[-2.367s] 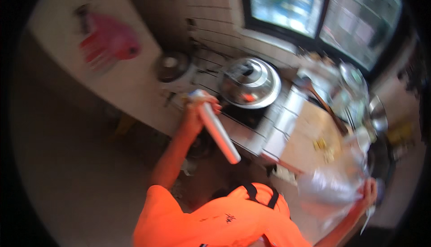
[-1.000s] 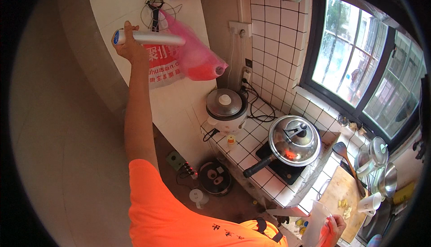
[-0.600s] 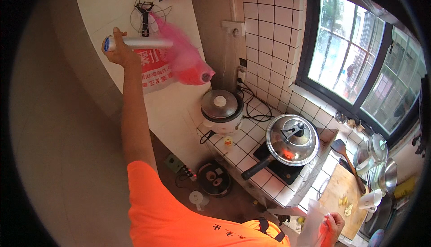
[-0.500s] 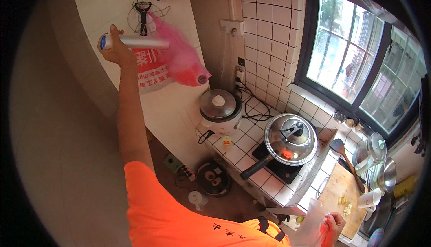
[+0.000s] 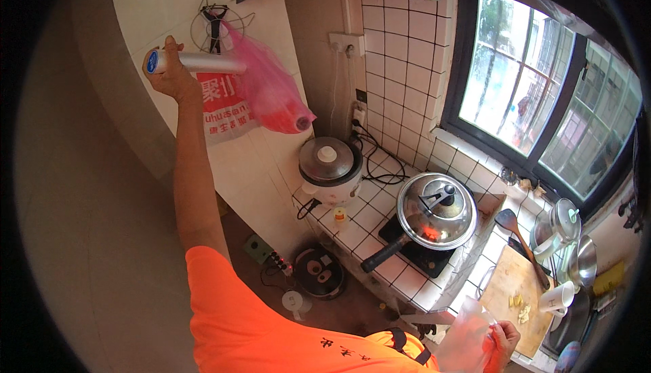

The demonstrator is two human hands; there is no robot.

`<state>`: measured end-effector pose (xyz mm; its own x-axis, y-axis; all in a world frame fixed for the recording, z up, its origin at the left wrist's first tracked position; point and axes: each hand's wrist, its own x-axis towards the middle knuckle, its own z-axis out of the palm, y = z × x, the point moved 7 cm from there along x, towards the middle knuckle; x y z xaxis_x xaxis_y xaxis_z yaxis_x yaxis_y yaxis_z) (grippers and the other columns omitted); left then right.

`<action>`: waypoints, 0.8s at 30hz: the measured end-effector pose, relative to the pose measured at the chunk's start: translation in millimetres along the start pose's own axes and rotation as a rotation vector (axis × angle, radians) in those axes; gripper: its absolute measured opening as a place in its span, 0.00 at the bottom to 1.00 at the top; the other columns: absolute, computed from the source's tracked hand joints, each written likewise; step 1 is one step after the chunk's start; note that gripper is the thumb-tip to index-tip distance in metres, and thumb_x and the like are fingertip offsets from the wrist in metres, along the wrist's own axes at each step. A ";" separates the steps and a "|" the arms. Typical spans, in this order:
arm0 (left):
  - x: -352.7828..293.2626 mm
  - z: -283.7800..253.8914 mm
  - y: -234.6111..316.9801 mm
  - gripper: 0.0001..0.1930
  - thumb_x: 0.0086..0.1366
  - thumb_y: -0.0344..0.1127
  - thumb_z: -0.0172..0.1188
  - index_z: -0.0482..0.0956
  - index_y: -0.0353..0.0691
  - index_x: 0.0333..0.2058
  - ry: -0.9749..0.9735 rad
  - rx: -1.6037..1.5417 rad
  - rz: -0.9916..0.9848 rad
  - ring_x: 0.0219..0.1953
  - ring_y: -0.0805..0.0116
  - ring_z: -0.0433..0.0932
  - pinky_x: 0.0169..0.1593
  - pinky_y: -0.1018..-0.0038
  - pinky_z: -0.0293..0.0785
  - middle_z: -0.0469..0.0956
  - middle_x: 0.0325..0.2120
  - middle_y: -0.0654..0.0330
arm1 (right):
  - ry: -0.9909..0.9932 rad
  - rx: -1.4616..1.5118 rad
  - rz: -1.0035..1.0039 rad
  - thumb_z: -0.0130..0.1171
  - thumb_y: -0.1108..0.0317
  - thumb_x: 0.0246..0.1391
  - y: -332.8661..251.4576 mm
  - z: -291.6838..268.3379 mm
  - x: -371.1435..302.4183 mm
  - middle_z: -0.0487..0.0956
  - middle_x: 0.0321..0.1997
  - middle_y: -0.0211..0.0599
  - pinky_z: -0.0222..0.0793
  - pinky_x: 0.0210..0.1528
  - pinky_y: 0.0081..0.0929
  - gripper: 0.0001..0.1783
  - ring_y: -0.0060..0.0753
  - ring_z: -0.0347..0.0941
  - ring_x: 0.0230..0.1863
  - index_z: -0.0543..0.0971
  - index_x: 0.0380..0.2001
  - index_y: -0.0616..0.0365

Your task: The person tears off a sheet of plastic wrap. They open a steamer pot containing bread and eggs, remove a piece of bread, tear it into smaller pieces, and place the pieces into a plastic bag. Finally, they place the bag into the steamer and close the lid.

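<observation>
My left hand (image 5: 175, 78) is raised at the wall on the far left, its fingers closed around a whitish roll of plastic bags (image 5: 207, 63) with a blue end. The roll's other end reaches the pink plastic bag (image 5: 274, 95), which hangs from a wire rack (image 5: 215, 27). Behind the roll, a white bag with red print (image 5: 220, 98) also hangs there. At the lower right, my right hand (image 5: 503, 342) is closed on a translucent plastic bag (image 5: 461, 339), held beside the wooden cutting board (image 5: 505, 281). Chopped pale pieces (image 5: 523, 313) lie on the board.
A lidded wok (image 5: 437, 211) sits on a black cooktop, its handle (image 5: 383, 256) jutting toward me. Left of it stands a rice cooker (image 5: 330, 169) with cords. A spatula (image 5: 522, 244) and white cup (image 5: 557, 297) are at the board. A round dark appliance (image 5: 319, 271) is lower down.
My left hand has shifted slightly left with the roll, away from the pink bag. The right hand keeps its hold on the translucent bag, which hangs a little differently. The view has moved slightly.
</observation>
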<state>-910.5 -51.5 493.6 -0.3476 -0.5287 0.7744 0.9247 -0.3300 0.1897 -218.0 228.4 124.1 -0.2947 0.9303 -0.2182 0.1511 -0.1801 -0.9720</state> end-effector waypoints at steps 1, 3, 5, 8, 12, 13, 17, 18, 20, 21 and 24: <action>-5.4 2.1 2.9 0.12 0.56 0.30 0.65 0.71 0.36 0.35 -0.036 0.040 -0.007 0.30 0.66 0.79 0.38 0.69 0.77 0.79 0.29 0.53 | -0.005 0.016 0.016 0.56 0.70 0.53 2.5 -0.5 -0.6 0.69 0.19 0.21 0.53 0.19 0.12 0.05 0.12 0.60 0.19 0.79 0.30 0.60; -13.6 10.7 0.8 0.12 0.55 0.29 0.66 0.71 0.36 0.35 -0.117 0.033 -0.073 0.31 0.66 0.79 0.38 0.69 0.77 0.79 0.30 0.53 | -0.011 0.003 0.010 0.56 0.70 0.54 1.1 0.9 -2.4 0.69 0.19 0.21 0.53 0.19 0.12 0.05 0.12 0.60 0.19 0.79 0.30 0.60; -20.0 18.8 -9.8 0.12 0.54 0.27 0.66 0.72 0.37 0.35 -0.206 -0.059 -0.192 0.32 0.65 0.79 0.39 0.68 0.77 0.79 0.31 0.52 | -0.024 -0.004 -0.002 0.56 0.70 0.54 -1.6 4.4 -3.1 0.69 0.19 0.21 0.53 0.19 0.12 0.05 0.12 0.60 0.18 0.79 0.30 0.60; -12.9 13.1 -26.2 0.15 0.53 0.25 0.66 0.71 0.37 0.38 -0.229 -0.131 -0.320 0.32 0.64 0.79 0.39 0.68 0.77 0.78 0.30 0.53 | -0.033 -0.007 -0.001 0.57 0.71 0.53 -1.5 6.9 -5.6 0.69 0.18 0.21 0.53 0.18 0.12 0.05 0.12 0.59 0.17 0.79 0.29 0.60; -2.8 -6.5 -25.4 0.15 0.52 0.26 0.67 0.70 0.38 0.35 -0.087 -0.093 -0.260 0.29 0.65 0.79 0.36 0.70 0.77 0.77 0.28 0.55 | -0.018 0.019 0.030 0.57 0.71 0.53 6.5 9.4 -7.5 0.68 0.17 0.21 0.52 0.18 0.12 0.04 0.12 0.59 0.16 0.79 0.28 0.60; -2.2 -8.4 -21.7 0.15 0.52 0.26 0.67 0.70 0.38 0.35 -0.062 -0.089 -0.244 0.30 0.65 0.79 0.36 0.70 0.77 0.76 0.28 0.55 | -0.015 0.031 0.033 0.58 0.71 0.53 7.4 10.1 -8.3 0.68 0.16 0.21 0.52 0.18 0.12 0.04 0.12 0.59 0.16 0.79 0.28 0.60; -2.3 -4.6 1.0 0.14 0.52 0.25 0.66 0.69 0.37 0.35 -0.038 -0.117 -0.133 0.31 0.66 0.78 0.37 0.71 0.77 0.76 0.29 0.55 | -0.041 0.017 0.036 0.58 0.71 0.53 4.5 13.2 -10.6 0.68 0.16 0.21 0.52 0.18 0.12 0.04 0.12 0.59 0.16 0.79 0.28 0.60; -3.3 -3.2 10.5 0.14 0.52 0.25 0.66 0.69 0.37 0.35 -0.045 -0.085 -0.100 0.31 0.67 0.78 0.37 0.72 0.77 0.76 0.29 0.56 | -0.051 0.017 0.032 0.58 0.71 0.53 3.6 13.8 -11.6 0.68 0.16 0.21 0.52 0.18 0.12 0.04 0.12 0.59 0.16 0.79 0.28 0.60; -11.9 7.3 25.5 0.14 0.53 0.25 0.66 0.70 0.37 0.35 -0.066 -0.032 -0.049 0.32 0.69 0.77 0.37 0.73 0.77 0.76 0.30 0.57 | -0.033 0.019 0.041 0.58 0.71 0.53 4.5 11.8 -15.9 0.68 0.16 0.21 0.52 0.18 0.12 0.04 0.12 0.59 0.16 0.79 0.28 0.60; -13.4 12.5 34.2 0.14 0.53 0.25 0.66 0.70 0.37 0.36 -0.104 0.006 -0.007 0.32 0.70 0.77 0.38 0.73 0.77 0.76 0.30 0.57 | -0.026 0.023 0.052 0.58 0.71 0.53 6.3 11.3 -17.4 0.68 0.16 0.21 0.52 0.18 0.12 0.04 0.12 0.59 0.16 0.79 0.28 0.60; -21.5 24.2 47.4 0.15 0.53 0.26 0.67 0.70 0.37 0.37 -0.175 0.062 0.073 0.32 0.71 0.75 0.39 0.75 0.76 0.75 0.31 0.59 | 0.009 0.016 0.072 0.58 0.71 0.52 2.6 13.6 -22.3 0.68 0.16 0.22 0.52 0.17 0.12 0.04 0.12 0.59 0.16 0.79 0.28 0.60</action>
<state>-855.5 -36.9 500.5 -0.2519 -0.4040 0.8794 0.9562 -0.2441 0.1618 -223.9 202.8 125.3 -0.2751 0.9176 -0.2869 0.1560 -0.2519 -0.9551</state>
